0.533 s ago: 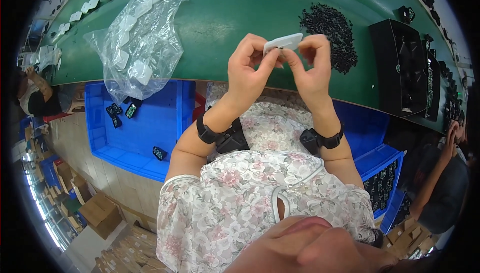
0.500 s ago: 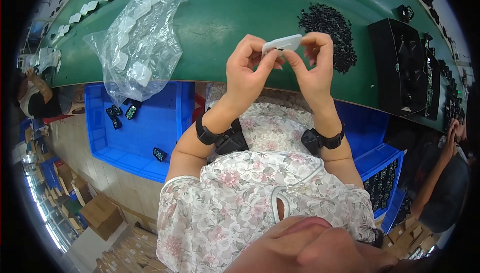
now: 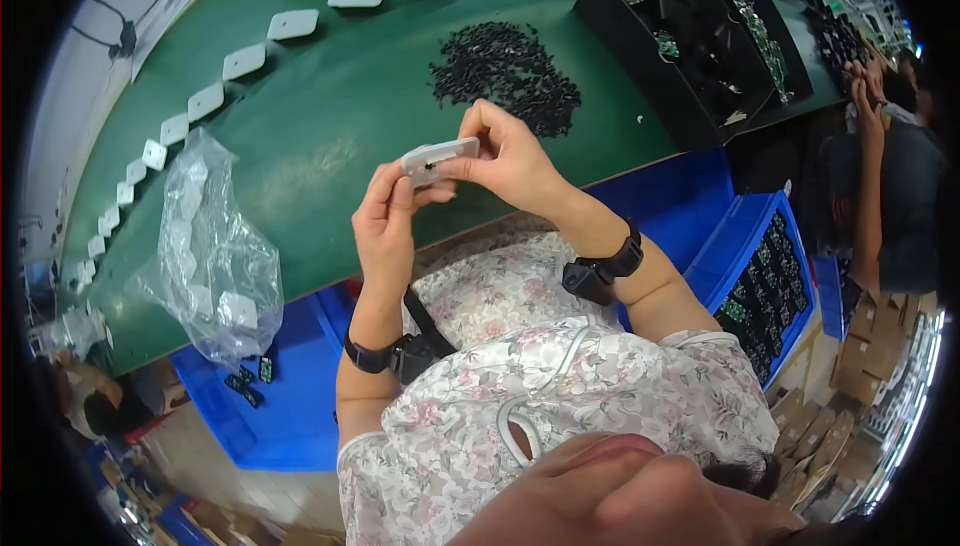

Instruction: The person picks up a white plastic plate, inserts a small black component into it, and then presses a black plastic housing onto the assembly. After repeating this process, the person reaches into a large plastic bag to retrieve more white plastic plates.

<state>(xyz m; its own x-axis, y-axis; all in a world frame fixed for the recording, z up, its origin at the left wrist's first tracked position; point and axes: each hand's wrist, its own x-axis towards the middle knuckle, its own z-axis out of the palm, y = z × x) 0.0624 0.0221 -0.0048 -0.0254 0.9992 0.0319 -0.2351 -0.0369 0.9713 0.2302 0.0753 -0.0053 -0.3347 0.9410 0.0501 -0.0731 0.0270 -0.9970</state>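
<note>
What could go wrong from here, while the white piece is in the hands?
The left hand and the right hand hold the white piece by the fingers, so it might slip and drop. The loose pile of small black parts lies just beyond the right hand, which could brush it and scatter some. The clear plastic bag, with white pieces showing through, hangs partly over the edge of the green table, so it may slide off toward the blue bin.

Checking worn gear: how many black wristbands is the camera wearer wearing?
2: left wristband, below the left hand in the picture; right wristband, below and right of the right hand. Both in view.
</note>
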